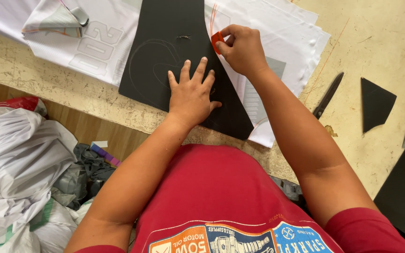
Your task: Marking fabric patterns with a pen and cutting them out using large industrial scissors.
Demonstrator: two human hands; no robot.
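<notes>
A black pattern piece lies flat over layers of white fabric on a worn yellowish table. My left hand presses flat on the black piece, fingers spread. My right hand pinches a small red piece of tailor's chalk at the right edge of the black piece. Faint chalk curves show on the black surface.
Dark scissors lie on the table to the right, beside a black fabric offcut. A folded grey-and-white cloth piece sits at the top left. Bundles of white and grey fabric are piled below the table's left edge.
</notes>
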